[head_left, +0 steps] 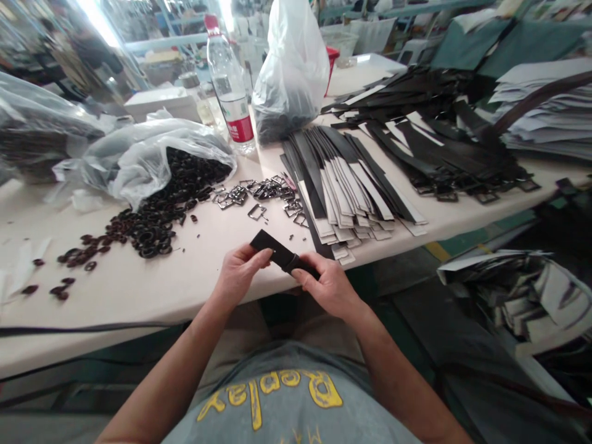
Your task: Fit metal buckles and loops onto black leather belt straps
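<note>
A black belt strap (278, 254) is held between both hands, just over the table's front edge. My left hand (239, 271) pinches it near its squared end, thumb on top. My right hand (327, 282) grips it farther along, beside what looks like a dark loop around the strap. Whether a buckle sits under the right fingers is hidden. Metal buckle frames (257, 212) lie scattered on the table beyond my hands. To their right a fanned stack of black straps with pale ends (342, 197) rests near the edge.
Dark small loops (152, 231) spill from a clear plastic bag (139, 151) at the left. A water bottle (230, 92) and a tied plastic bag (291, 74) stand behind. More straps with buckles (430, 148) and a stack of pale sheets (546, 105) occupy the right. A filled bin (522, 296) is below.
</note>
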A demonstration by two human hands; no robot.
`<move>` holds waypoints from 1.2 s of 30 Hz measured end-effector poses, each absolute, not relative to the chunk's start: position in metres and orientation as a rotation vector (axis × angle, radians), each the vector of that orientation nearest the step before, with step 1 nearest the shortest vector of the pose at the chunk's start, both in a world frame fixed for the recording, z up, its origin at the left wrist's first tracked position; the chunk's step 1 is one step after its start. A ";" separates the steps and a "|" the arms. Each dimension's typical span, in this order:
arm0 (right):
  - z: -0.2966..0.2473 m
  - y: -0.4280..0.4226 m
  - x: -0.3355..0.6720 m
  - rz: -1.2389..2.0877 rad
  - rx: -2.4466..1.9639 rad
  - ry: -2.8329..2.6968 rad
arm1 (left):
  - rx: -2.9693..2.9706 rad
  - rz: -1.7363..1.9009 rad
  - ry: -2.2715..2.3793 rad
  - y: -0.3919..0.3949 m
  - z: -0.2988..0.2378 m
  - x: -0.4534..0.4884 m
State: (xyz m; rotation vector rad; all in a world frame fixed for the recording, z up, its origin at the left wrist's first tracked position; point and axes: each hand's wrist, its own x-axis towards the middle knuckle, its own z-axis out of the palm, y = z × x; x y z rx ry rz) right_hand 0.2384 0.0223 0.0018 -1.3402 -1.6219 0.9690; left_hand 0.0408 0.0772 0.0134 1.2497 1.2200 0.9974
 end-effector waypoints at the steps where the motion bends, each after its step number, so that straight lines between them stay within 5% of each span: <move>1: 0.003 0.023 0.238 0.973 -1.314 -1.612 | 1.257 0.970 1.188 0.078 0.016 0.041; 10: -0.006 0.031 0.238 1.184 -1.305 -1.531 | 1.520 0.661 0.999 0.100 0.016 0.039; 16: -0.020 0.036 0.244 1.185 -1.351 -1.381 | 2.317 0.719 1.368 0.166 0.014 0.025; 21: -0.021 0.037 0.244 1.221 -1.346 -1.376 | 2.801 0.123 1.463 0.194 0.019 0.035; 25: -0.020 0.037 0.244 1.216 -1.360 -1.393 | 2.826 -0.167 1.539 0.196 0.021 0.049; 36: -0.019 0.038 0.241 1.063 -1.446 -1.507 | 2.695 -0.275 1.615 0.217 0.026 0.077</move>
